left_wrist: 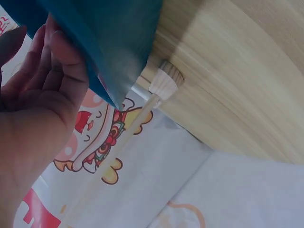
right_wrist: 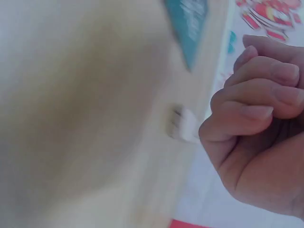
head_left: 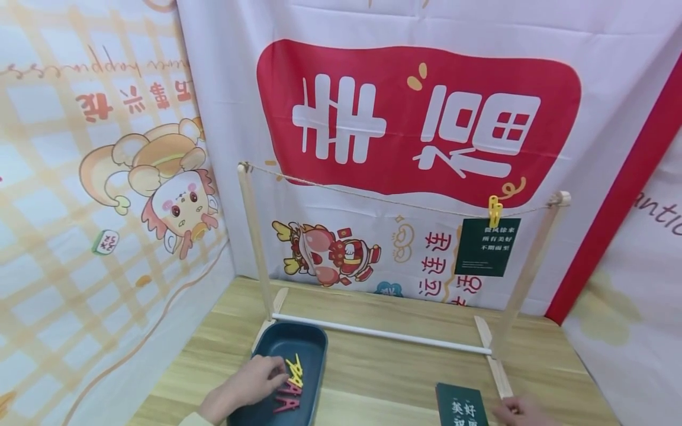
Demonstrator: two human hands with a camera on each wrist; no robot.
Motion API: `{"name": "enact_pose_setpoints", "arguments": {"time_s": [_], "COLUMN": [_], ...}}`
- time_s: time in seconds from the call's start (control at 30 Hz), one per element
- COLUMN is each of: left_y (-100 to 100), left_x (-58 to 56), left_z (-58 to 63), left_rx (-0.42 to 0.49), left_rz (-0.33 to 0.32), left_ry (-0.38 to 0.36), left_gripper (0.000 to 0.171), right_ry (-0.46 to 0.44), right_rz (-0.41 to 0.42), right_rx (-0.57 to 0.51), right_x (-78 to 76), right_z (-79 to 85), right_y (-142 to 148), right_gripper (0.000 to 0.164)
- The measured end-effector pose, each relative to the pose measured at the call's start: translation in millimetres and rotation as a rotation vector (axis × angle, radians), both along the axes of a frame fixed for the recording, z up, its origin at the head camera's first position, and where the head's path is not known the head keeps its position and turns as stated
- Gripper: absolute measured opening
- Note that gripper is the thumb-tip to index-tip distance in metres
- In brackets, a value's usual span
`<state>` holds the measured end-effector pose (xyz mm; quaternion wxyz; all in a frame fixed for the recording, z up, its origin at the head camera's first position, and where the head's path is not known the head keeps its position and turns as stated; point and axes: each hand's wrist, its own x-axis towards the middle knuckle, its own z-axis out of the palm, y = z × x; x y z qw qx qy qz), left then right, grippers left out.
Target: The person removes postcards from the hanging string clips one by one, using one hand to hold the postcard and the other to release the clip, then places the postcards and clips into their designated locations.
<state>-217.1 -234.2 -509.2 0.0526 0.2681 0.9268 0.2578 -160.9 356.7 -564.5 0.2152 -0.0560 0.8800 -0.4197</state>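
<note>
In the head view my left hand (head_left: pixel 256 378) reaches into a dark blue tray (head_left: pixel 317 343), fingers bent down beside small yellow clothespins (head_left: pixel 295 370) and red clothespins (head_left: pixel 288 404). In the left wrist view the thumb stands apart from the fingers; the tray wall hides some fingertips. My right hand (head_left: pixel 519 411) is low on the right, near a dark green card (head_left: pixel 460 402) with white writing. Its fingers (right_wrist: pixel 242 111) curl loosely, with nothing visible in them. Another green card (head_left: pixel 485 254) hangs from a cord under a yellow clothespin (head_left: pixel 495 210).
A wooden stand has a left post (head_left: pixel 256 242), a right post (head_left: pixel 527 278) and a thin cord (head_left: pixel 362 192) across the top. A white bar (head_left: pixel 378 334) joins the feet low down. Printed cloth (head_left: pixel 224 71) hangs behind the wooden table (head_left: pixel 367 378).
</note>
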Motion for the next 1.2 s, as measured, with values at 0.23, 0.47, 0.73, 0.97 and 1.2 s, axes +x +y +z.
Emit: {"name": "enact_pose_setpoints", "arguments": {"time_s": [0.23, 0.47, 0.73, 0.97, 1.2], "left_y": [3, 16, 48, 71, 93], "left_x": [-12.2, -22.1, -36.9, -54.7, -70.1], "left_z": [10.9, 35.3, 64.1, 97.6, 145.4], "left_rx": [0.053, 0.089, 0.191, 0.304, 0.3], "left_rz": [0.03, 0.067, 0.107, 0.078, 0.104], "left_ry": [0.011, 0.112, 0.237, 0.411, 0.502], "left_gripper": [0.014, 0.013, 0.011, 0.011, 0.012], "right_ry": [0.047, 0.253, 0.473, 0.536, 0.592], "right_rz": [-0.124, -0.184, -0.282, -0.363, -0.395], "right_rx": [-0.059, -0.144, -0.128, -0.129, -0.119], "right_x": [-9.2, -19.8, -27.2, -36.3, -46.1], "right_z": [58.6, 107.3, 144.9, 167.4, 187.9], "right_y": [4, 4, 3, -3, -10], "right_gripper": [0.044, 0.039, 0.033, 0.031, 0.036]}}
